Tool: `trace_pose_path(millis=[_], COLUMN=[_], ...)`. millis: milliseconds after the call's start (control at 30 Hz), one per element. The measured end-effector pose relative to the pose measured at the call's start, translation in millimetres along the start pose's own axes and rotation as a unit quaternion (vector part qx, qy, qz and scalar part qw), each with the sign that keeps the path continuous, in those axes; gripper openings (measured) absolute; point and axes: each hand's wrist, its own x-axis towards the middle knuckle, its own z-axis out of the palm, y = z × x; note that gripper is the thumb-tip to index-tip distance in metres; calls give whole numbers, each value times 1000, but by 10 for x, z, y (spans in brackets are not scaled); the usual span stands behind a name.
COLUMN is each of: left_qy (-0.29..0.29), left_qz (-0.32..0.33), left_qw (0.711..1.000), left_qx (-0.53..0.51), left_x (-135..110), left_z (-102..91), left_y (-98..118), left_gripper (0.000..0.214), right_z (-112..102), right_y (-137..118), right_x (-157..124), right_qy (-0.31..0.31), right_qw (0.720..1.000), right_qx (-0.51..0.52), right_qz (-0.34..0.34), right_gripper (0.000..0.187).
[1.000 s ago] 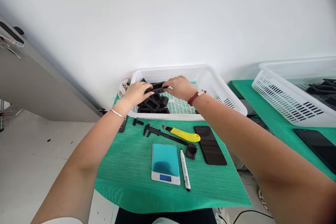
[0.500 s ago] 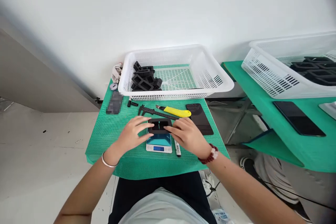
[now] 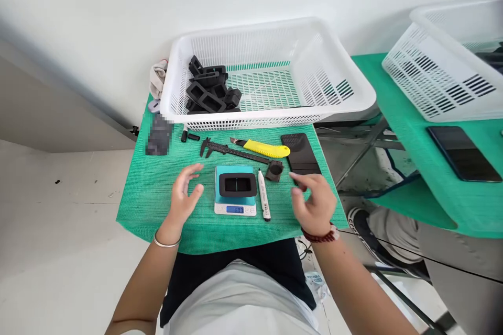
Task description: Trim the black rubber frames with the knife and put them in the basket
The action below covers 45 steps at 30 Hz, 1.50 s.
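A black rectangular frame-shaped part (image 3: 222, 185) rests on the blue plate of a small digital scale (image 3: 219, 210), whose display is lit. My left hand (image 3: 184, 193) is left of the scale, fingers apart, holding nothing. On the right, my right hand (image 3: 315, 203) hovers near a dark flat device (image 3: 302, 153), its fingers apart and holding nothing. Between the scale and my right hand lies a white marker (image 3: 263, 196) with its tip uncapped. Just beyond the marker sits a small black block with a round recess (image 3: 274, 171).
A black caliper (image 3: 231, 152) and a yellow utility knife (image 3: 267, 148) lie behind the scale. A white basket (image 3: 271, 116) holding several black parts stands at the back. A marker cap (image 3: 193, 136) lies in front of it. To the right, another table carries a phone (image 3: 463, 154) and basket (image 3: 444, 84).
Both hands have let go of the black frame-shaped part and moved apart to either side. The part stays on the scale, and its display no longer reads zero. The view has tilted down.
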Motion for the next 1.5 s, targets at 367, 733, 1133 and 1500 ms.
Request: trace_pose_path(millis=[367,733,1133,1500], left_qy=[169,-101,-263,-54], left_qz=[-137,23,34,-166], left_qw=[970,989,953,950], left_qx=[-111,107,148,-259], left_x=[96,83,517,928], left_z=[22,36,159,152], left_y=[-133,89,340,205], left_gripper=[18,82,54,59], right_z=[76,105,553,103], right_y=[95,122,279,224], right_x=[-61,403,1093,1056], right_qy=[109,-87,-353,-268], right_qw=[981,995,926,963], right_qx=[10,-2,-116,-8], right_qz=[163,41,-65,-24], right_gripper=[23,17,39,36])
